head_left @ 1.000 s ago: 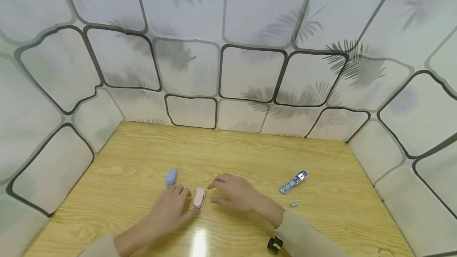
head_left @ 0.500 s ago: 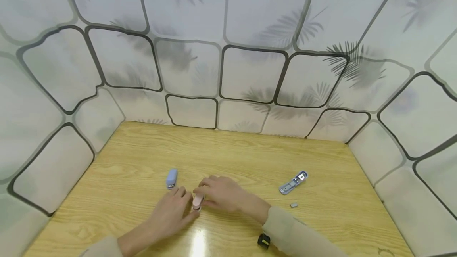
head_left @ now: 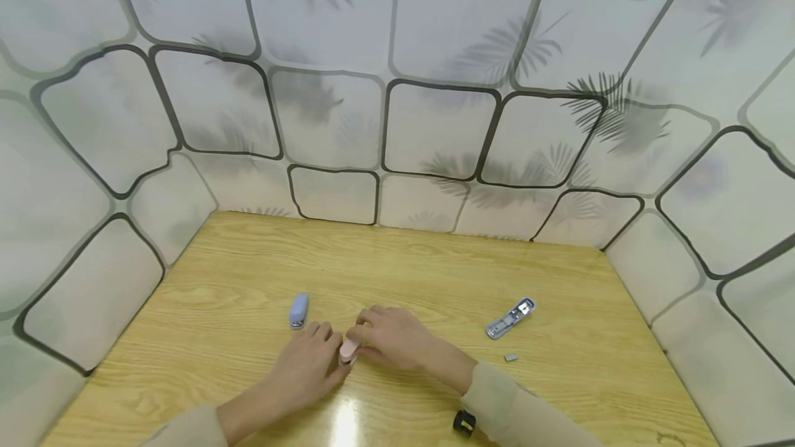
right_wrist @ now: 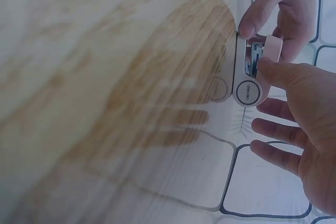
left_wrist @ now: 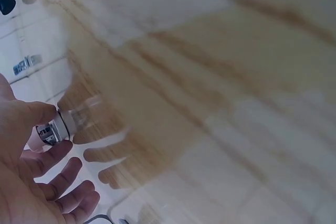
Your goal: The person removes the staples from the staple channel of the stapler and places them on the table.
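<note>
A small pink stapler (head_left: 348, 349) lies near the table's front middle, with both hands meeting on it. My left hand (head_left: 308, 363) pinches its near end from the left; the thumb (left_wrist: 35, 113) lies on the metal tip of the stapler (left_wrist: 52, 130). My right hand (head_left: 390, 338) grips it from the right. In the right wrist view the stapler (right_wrist: 251, 77) shows its open metal channel, with the right thumb (right_wrist: 278, 72) on its side and the other fingers spread out below.
A blue stapler (head_left: 299, 310) lies just left of the hands. Further right on the wooden table (head_left: 435, 274) are an opened blue stapler part (head_left: 511, 317) and a small staple block (head_left: 511, 358). Patterned panels (head_left: 435, 130) wall in the table on three sides.
My right hand moved left from beside the pink stapler and closed on it. The left hand shifted in closer, and the stapler is now mostly covered by both hands.
</note>
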The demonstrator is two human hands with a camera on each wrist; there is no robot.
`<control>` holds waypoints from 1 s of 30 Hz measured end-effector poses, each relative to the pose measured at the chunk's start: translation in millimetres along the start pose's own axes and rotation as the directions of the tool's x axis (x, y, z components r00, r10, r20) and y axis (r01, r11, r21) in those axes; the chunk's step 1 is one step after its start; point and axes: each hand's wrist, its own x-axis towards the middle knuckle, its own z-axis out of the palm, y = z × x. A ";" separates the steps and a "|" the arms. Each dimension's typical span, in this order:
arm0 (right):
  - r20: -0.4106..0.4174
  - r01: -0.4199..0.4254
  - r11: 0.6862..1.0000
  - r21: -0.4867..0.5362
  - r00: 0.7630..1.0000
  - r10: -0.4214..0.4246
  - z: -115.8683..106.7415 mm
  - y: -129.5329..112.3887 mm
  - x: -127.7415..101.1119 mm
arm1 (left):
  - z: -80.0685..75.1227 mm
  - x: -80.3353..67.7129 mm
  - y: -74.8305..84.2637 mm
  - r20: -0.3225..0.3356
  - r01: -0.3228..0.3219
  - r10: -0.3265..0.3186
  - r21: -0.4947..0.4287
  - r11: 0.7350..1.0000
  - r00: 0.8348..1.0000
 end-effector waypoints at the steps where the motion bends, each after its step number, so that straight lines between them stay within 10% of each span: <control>1: -0.006 -0.003 1.000 -0.004 1.000 0.003 0.3 0.6 -1.3 | 0.0 1.1 0.4 -0.001 -0.003 0.003 -0.003 1.000 1.000; 30: -0.114 -0.169 0.985 0.026 0.979 0.171 1.4 23.2 -49.5 | 11.4 47.2 24.0 0.049 -0.088 0.090 -0.042 0.995 0.995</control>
